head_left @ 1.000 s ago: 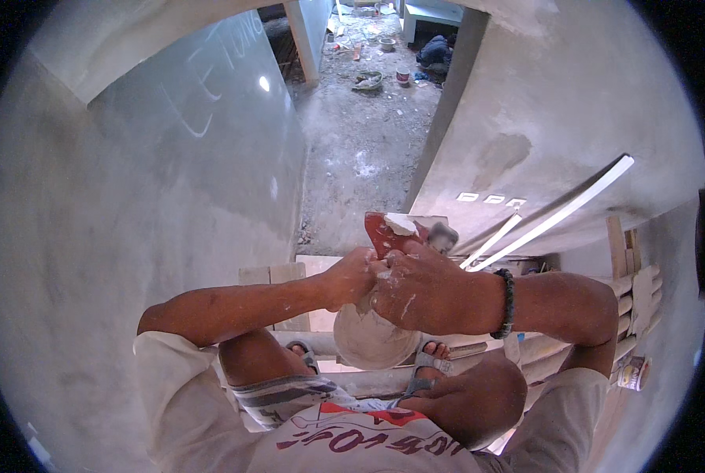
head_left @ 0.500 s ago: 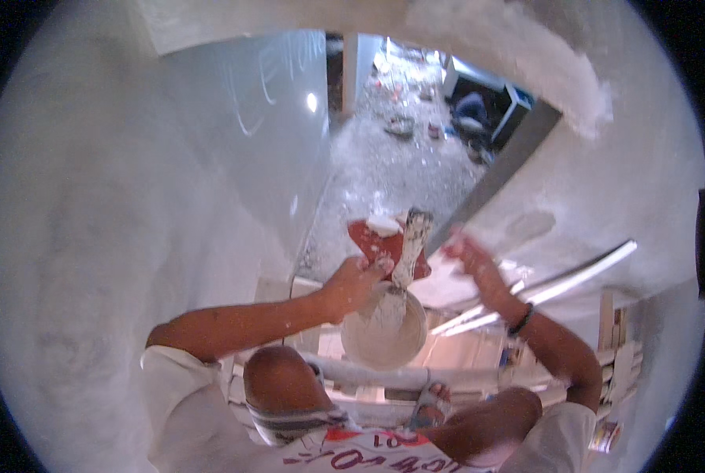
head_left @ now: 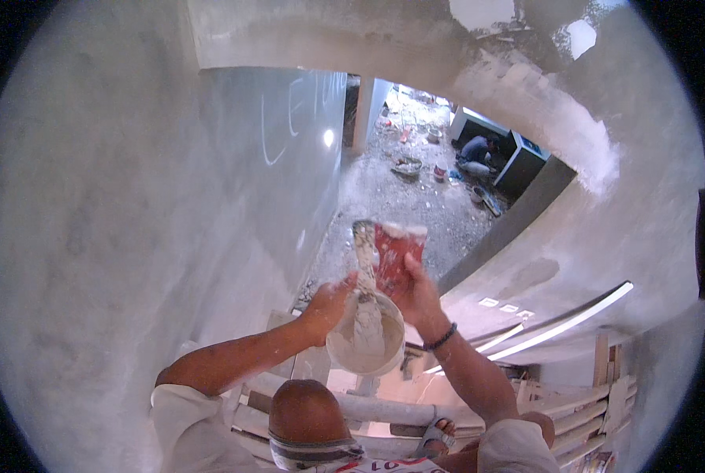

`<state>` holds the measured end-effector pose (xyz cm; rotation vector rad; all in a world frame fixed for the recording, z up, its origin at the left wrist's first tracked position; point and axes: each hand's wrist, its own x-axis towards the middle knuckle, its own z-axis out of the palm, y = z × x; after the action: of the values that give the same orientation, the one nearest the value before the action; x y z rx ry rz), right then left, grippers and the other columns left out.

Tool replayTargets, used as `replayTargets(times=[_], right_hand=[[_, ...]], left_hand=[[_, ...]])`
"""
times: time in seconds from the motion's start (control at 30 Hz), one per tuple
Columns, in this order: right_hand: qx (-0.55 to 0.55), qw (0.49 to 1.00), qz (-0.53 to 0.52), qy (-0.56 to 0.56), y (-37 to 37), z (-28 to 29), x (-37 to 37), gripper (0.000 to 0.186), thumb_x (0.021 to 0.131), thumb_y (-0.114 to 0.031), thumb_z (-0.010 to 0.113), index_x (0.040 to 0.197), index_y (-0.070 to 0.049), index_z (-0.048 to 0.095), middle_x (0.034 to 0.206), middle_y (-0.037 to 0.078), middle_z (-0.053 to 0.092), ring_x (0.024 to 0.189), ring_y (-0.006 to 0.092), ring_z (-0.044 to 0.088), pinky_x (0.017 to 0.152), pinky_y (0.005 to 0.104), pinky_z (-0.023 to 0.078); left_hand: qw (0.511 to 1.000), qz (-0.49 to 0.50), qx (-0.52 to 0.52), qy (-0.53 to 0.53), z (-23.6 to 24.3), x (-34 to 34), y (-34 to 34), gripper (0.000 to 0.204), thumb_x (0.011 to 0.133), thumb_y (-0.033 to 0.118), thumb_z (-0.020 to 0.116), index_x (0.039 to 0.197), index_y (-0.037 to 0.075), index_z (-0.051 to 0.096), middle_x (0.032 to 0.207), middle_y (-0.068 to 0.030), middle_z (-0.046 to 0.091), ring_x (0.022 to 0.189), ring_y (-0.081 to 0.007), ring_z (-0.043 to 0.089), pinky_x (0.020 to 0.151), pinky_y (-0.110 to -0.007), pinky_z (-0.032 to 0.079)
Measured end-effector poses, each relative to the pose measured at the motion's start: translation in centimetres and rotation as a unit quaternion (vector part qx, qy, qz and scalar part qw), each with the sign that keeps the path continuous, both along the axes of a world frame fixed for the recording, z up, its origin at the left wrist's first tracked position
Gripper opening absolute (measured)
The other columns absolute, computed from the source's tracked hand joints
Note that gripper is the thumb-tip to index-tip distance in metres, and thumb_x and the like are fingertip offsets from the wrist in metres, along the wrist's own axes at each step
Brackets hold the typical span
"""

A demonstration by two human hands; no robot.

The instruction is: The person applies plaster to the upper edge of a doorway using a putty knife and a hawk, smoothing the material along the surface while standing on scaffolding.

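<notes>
My left hand (head_left: 330, 303) grips the left rim of a round white bowl (head_left: 368, 347) smeared with pale plaster. A narrow plaster-coated putty knife (head_left: 363, 248) stands up from the bowl beside this hand; which hand holds it I cannot tell. My right hand (head_left: 419, 299), with a dark bead bracelet at the wrist, holds a red flat scraper (head_left: 396, 252) whose top edge carries white plaster. The scraper and the knife touch side by side above the bowl. Both hands are dusted with plaster.
A smooth grey plastered wall (head_left: 132, 221) curves along the left, and another wall (head_left: 589, 236) is on the right. Wooden scaffold planks (head_left: 573, 410) lie below. A long white strip (head_left: 581, 311) leans at right. Far off, a person (head_left: 475, 150) crouches on a rubble-strewn floor (head_left: 400, 197).
My right hand, held apart at the right half a second ago, has come back onto the red scraper. The tools are raised above the bowl and the view has tilted upward.
</notes>
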<state>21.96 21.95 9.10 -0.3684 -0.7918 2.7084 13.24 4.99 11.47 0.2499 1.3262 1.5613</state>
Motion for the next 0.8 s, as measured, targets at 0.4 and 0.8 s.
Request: replayTargets(times=[0.4,0.8], right_hand=[[0.082,0.992,-0.097,0.027,4.5,5.7,-2.7,0.024,0.083,-0.003,0.057,0.107,0.000,0.053,0.094,0.012,0.064,0.082,0.0230,0.065,0.066,0.0303,0.058],[0.682,0.483,-0.547,-0.039,9.1,23.1,-6.7,0.035,0.080,0.002,0.052,0.115,0.003,0.052,0.096,0.014,0.060,0.083,0.0218,0.058,0.071,0.0360,0.049]], left_hand=[[0.998,0.021,0.035,-0.037,-3.2,-3.5,-5.5,0.065,0.088,0.059,0.044,0.117,0.002,0.051,0.104,-0.0110,0.060,0.092,-0.0210,0.061,0.081,-0.036,0.051],[0.997,0.028,0.032,-0.063,-7.7,-4.9,-7.0,0.066,0.081,0.055,0.060,0.118,0.001,0.053,0.100,-0.0085,0.061,0.090,-0.0192,0.059,0.081,-0.035,0.049]])
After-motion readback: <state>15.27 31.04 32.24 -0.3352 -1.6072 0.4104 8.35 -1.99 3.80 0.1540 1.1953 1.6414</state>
